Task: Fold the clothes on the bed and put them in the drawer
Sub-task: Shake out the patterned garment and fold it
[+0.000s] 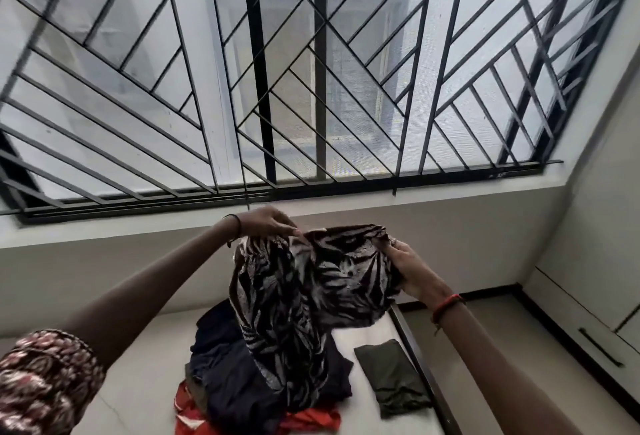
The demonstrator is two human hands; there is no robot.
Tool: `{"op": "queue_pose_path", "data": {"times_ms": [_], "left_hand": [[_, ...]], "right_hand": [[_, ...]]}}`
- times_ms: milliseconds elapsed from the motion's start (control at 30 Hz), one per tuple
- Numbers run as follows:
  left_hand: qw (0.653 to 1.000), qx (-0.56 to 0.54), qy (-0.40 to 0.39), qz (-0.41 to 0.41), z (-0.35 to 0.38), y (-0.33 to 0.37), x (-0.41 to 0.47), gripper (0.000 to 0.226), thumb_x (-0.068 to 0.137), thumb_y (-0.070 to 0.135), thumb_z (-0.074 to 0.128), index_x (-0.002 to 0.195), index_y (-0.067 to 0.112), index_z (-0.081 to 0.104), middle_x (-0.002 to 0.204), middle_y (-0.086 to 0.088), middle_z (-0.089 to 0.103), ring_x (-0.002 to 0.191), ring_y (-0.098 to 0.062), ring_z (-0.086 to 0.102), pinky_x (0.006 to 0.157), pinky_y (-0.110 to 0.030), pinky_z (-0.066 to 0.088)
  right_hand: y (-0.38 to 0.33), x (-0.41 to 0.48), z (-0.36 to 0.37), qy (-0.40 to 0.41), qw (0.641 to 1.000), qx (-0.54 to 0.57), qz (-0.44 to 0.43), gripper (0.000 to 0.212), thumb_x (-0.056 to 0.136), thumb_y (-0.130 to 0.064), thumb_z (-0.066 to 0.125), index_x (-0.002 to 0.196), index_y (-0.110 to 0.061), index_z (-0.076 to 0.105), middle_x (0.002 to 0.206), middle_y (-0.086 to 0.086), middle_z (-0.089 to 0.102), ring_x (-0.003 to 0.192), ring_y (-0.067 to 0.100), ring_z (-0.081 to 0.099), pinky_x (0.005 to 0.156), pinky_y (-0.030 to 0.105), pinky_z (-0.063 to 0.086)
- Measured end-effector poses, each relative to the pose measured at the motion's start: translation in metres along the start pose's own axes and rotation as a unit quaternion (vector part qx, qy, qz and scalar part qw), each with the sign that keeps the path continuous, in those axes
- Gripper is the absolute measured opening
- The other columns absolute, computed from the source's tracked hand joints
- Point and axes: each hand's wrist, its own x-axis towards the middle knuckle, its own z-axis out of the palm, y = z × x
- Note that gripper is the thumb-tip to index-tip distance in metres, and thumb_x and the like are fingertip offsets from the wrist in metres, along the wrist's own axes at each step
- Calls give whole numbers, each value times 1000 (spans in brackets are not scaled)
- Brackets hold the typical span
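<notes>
Currently: both hands raised over bed (138, 358), holding up black-and-white print garment (304, 296).
L hand (266, 223) grips garment's top edge; R hand (405, 268) has fingers curled round its right side.
Garment hangs crumpled betw. hands, lower end reaching clothes pile below.
Pile on bed: navy garment (225, 365) on top, red garment (194, 415) under it, both unfolded.
Olive garment (391, 375) lies folded, just right of pile, near bed's edge.
Barred window (311, 71) behind.
White cabinet front w/ dark handle (601, 348) far right.
</notes>
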Motion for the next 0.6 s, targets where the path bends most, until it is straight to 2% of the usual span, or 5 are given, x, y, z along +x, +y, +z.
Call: {"op": "queue_pose_path", "data": {"times_ms": [133, 200, 367, 500, 600], "left_hand": [[999, -20, -1, -49, 11, -23, -2, 38, 80, 45, 69, 67, 10, 63, 63, -5, 53, 60, -16, 44, 55, -27, 35], [995, -69, 3, -68, 19, -34, -3, 40, 76, 40, 75, 61, 13, 50, 61, -3, 40, 59, -16, 36, 53, -27, 27], [975, -110, 134, -137, 47, -52, -7, 39, 71, 23, 82, 70, 7, 47, 68, -1, 40, 63, -13, 39, 53, -26, 31], [958, -182, 134, -177, 70, -62, -17, 33, 73, 17, 81, 54, 3, 57, 41, 7, 50, 41, -3, 44, 42, -12, 33], [939, -266, 131, -171, 87, -67, -21, 17, 76, 15, 77, 71, 3, 68, 63, -3, 62, 59, -13, 53, 55, -16, 45]], "right_hand": [[-1, 18, -3, 114, 989, -82, 47, 23, 91, -20, 61, 88, 3, 64, 88, 19, 69, 72, 28, 64, 82, 44, 53], [0, 18, -6, 133, 984, -74, 88, 21, 88, -17, 65, 89, 4, 64, 89, 21, 67, 73, 29, 64, 86, 46, 53], [12, 17, -8, 128, 980, -69, 137, 16, 81, -11, 72, 81, 2, 63, 71, 15, 65, 61, 25, 63, 70, 35, 56], [25, 14, -9, 154, 976, -63, 140, 22, 80, -14, 74, 66, -3, 61, 49, 5, 60, 40, 15, 57, 47, 23, 50], [31, 9, -9, 148, 978, -48, 138, 20, 84, -14, 70, 69, -4, 60, 50, 5, 61, 39, 15, 57, 46, 23, 49]]}}
